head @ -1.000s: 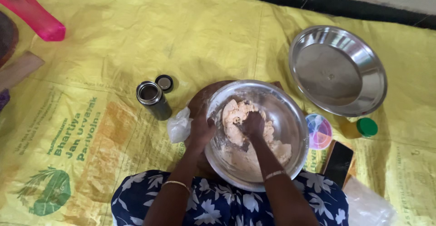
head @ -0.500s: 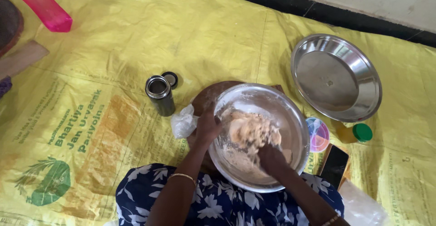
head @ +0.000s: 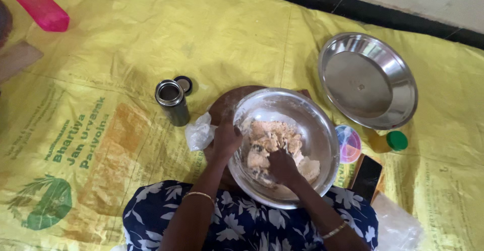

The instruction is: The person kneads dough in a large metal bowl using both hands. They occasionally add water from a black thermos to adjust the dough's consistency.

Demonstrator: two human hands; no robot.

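A steel mixing bowl (head: 312, 115) sits on a round wooden board in front of me, holding crumbly pale dough (head: 269, 140). My left hand (head: 225, 139) grips the bowl's left rim. My right hand (head: 282, 166) is closed into a fist and pressed down into the dough near the bowl's front. Flour coats the inside wall of the bowl. A crumpled clear plastic bag (head: 199, 132) lies just left of my left hand.
An open steel canister (head: 172, 102) with its dark lid (head: 183, 84) beside it stands to the left. An empty steel plate (head: 367, 79) lies at the right, with a small colourful lid (head: 348, 143), a green-capped bottle (head: 388, 141) and a dark phone (head: 366, 177). A pink object (head: 35, 6) lies at the far left.
My right hand moved from the middle of the dough toward the bowl's near side, and is now pressing into it. My left hand stayed on the rim.
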